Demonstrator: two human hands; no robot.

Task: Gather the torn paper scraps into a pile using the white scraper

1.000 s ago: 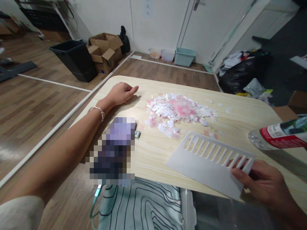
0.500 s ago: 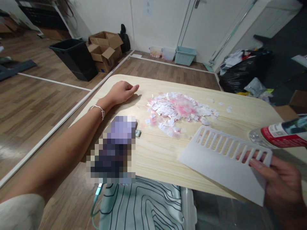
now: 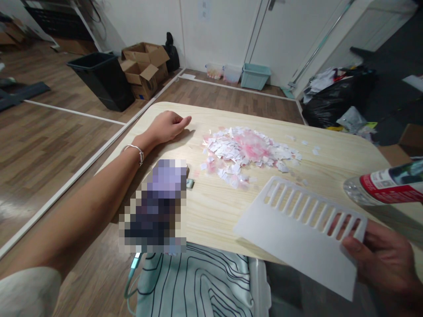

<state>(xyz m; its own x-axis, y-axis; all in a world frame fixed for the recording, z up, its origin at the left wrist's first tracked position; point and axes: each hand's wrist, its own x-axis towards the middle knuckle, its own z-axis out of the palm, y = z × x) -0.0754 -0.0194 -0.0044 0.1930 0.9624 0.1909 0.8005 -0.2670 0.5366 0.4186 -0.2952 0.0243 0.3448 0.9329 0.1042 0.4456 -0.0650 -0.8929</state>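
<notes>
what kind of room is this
Probably a workroom or storage area: open brown cardboard boxes and a tall black plastic bin stand on the brown plank floor, and a bulging black plastic bag lies beyond the pale wood-grain table.

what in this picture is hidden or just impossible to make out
All in the head view:
Pixelated item: what it is, masked by the blocks.
Right hand: some fingers partly hidden behind the white slotted scraper.
Left hand: palm, hidden by the hand itself.
Bottle: one end, cut off by the right edge.
Wall notice: its writing, too small and blurred.
</notes>
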